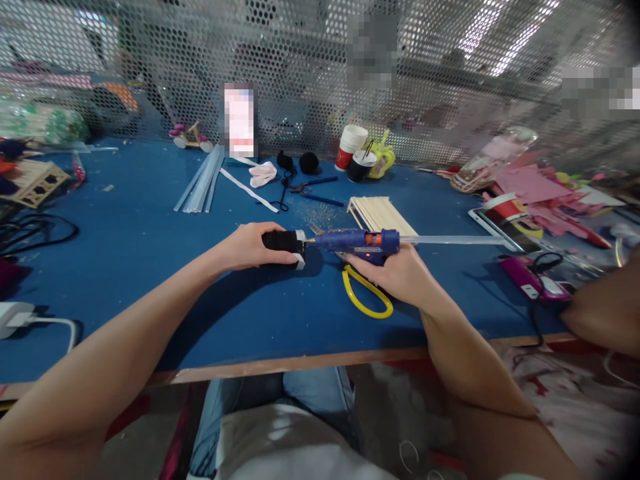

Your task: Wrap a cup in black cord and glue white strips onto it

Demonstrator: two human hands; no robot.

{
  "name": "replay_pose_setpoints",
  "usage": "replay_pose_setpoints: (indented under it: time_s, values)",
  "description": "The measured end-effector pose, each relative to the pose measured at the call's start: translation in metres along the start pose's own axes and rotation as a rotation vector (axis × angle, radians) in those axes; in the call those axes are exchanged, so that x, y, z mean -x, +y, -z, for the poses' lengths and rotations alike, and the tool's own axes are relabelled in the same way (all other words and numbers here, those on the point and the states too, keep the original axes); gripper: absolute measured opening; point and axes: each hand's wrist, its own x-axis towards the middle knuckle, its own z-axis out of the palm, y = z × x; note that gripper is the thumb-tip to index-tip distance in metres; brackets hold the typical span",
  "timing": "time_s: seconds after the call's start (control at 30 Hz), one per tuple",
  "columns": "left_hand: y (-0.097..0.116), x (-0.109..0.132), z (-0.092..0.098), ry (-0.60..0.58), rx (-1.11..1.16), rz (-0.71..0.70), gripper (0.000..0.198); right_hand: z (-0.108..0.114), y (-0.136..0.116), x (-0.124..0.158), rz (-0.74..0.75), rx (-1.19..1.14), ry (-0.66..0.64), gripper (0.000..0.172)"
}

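Observation:
My left hand [250, 245] is closed around a black-wrapped piece [283, 247] with white edges at its right end. The wrapping looks like yarn. In my right hand [400, 272] is a blue glue gun [345, 239], its nozzle pointing left and touching or almost touching the piece's right end. A long clear glue stick [455, 240] juts from the back of the gun. Scissors with yellow handles [367, 300] lie on the table under my right hand, their blades partly hidden. Behind the gun stands a small rack of pale wooden sticks [383, 217].
Clear glue sticks [200, 183], blue-handled pliers [315, 190], a black yarn ball [309, 163] and paper cups [350, 147] lie along the back of the blue table [220, 320]. At right are a phone [505, 230], a purple power strip [535, 277] and another person's arm [607, 310].

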Motion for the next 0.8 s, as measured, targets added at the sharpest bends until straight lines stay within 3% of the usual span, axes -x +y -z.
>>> replay_pose_setpoints:
  time_s: [0.33,0.57,0.8]
  values:
    - [0.0030,0.0002,-0.0021,0.068,-0.125,-0.145,0.062,-0.0088,0.0016,0.0012,-0.198,-0.167,0.036,0.019]
    - [0.0050,0.0017,-0.0018,0.068,-0.100,-0.143,0.061,-0.0038,-0.0028,-0.0008,-0.213,-0.194,0.017,0.020]
    - [0.0028,0.0014,0.0002,-0.013,0.123,-0.035,0.062,-0.0027,-0.0014,0.0008,-0.197,-0.265,0.000,0.017]
